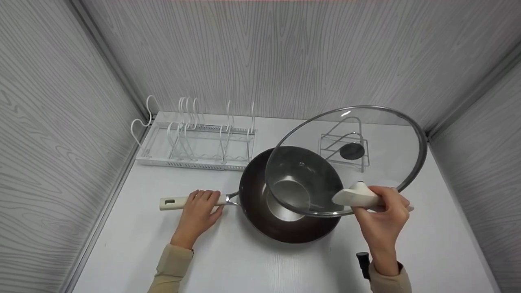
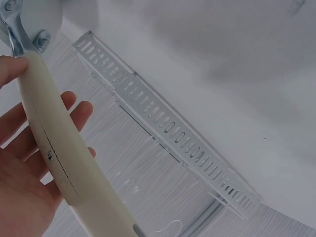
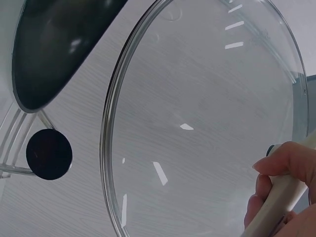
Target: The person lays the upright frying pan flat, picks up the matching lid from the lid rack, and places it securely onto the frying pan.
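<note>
A dark wok [image 1: 260, 219] stands on the white table, its interior facing up. Its cream handle [image 1: 173, 203] points left, and my left hand [image 1: 199, 209] holds it near the metal joint. Fingers loosely curled about that handle [image 2: 64, 143] show in the left wrist view. Over the wok's right side, a large glass lid [image 1: 382, 146] is held up at a tilt. My right hand [image 1: 384, 213] grips the lid's white handle [image 1: 356, 198]. The right wrist view shows the lid's metal rim [image 3: 107, 123] apart from the wok [image 3: 54, 54].
A white wire dish rack [image 1: 191, 164] with upright hoops stands at the back left. Behind the lid is a small wire stand [image 1: 363, 162] with a dark round disc [image 1: 352, 151]. Grey wood-grain walls [image 1: 260, 53] enclose the table at the back and sides.
</note>
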`<state>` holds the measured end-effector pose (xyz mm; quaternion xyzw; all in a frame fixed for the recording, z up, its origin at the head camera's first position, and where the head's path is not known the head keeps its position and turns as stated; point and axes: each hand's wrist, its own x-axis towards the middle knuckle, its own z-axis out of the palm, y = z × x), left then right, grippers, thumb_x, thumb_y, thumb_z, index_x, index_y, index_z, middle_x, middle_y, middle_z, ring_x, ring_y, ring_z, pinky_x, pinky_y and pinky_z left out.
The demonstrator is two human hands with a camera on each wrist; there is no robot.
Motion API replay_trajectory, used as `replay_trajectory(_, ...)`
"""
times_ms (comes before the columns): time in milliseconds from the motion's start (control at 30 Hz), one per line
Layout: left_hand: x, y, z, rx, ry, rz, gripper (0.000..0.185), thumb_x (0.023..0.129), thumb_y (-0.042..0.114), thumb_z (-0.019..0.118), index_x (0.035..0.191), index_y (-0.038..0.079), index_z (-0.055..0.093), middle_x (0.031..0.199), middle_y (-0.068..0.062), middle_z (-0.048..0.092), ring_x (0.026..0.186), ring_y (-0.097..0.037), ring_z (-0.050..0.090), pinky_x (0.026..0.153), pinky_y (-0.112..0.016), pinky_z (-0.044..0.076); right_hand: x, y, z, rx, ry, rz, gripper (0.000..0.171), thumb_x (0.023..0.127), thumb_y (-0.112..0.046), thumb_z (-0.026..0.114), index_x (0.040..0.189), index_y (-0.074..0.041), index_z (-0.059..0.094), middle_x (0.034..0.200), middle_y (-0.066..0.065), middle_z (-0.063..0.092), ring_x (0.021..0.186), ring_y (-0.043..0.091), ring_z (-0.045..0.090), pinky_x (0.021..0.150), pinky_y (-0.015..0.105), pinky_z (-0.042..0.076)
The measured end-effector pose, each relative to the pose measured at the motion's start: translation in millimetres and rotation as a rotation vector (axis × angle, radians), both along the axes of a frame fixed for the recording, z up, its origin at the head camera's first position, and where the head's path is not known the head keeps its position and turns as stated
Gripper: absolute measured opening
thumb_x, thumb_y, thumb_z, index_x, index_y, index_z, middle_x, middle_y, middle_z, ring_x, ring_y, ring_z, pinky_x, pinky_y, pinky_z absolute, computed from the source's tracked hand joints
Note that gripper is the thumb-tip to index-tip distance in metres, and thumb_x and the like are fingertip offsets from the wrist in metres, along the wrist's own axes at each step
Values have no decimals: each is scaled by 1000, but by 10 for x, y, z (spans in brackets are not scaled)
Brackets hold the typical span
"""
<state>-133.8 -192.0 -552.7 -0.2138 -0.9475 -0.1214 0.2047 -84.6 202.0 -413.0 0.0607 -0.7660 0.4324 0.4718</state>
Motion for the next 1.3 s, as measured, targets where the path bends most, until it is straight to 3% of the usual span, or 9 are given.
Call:
replay_trajectory(233, -37, -38, 23, 30, -38, -21, 32, 80, 21, 83, 102, 7, 64, 88, -7, 67, 81, -27, 64, 76, -46, 52, -33, -57, -102, 11, -46, 23, 24, 58, 21, 70, 78, 8, 66, 69, 19, 62, 68, -2, 50, 79, 25, 29)
replay_trajectory(533, -83, -149, 67, 104, -96, -32, 33, 76, 22, 87, 97, 7, 67, 86, -5, 69, 74, -22, 64, 65, -40, 50, -163, 0, -351, 17, -210, 80, 35, 53, 25, 75, 82, 4, 69, 77, 16, 67, 71, 2, 52, 81, 30, 28)
replay_trajectory(833, -51, -261, 94, 127, -85, -45, 32, 75, 21, 88, 96, 7, 67, 85, -5, 70, 71, -20, 62, 63, -38, 49, -276, 7, -293, 10, -356, 153, 36, 52, 21, 69, 84, 3, 70, 77, 12, 69, 69, 14, 57, 83, 32, 32)
replay_trajectory(1033, -40, -258, 89, 122, -103, -21, 33, 75, 21, 87, 97, 7, 68, 85, -5, 70, 71, -19, 60, 63, -37, 49, -382, 10, -275, 32, -473, 177, 37, 50, 17, 70, 83, 0, 70, 76, 9, 69, 70, 21, 56, 84, 34, 29)
replay_trajectory(1300, -53, -239, 93, 119, -101, -21, 33, 76, 21, 87, 98, 6, 68, 87, -6, 70, 72, -21, 62, 65, -39, 50, -513, 0, -275, 88, -667, 215, 35, 54, 15, 70, 85, 0, 71, 83, 13, 71, 78, 26, 60, 71, 40, 49)
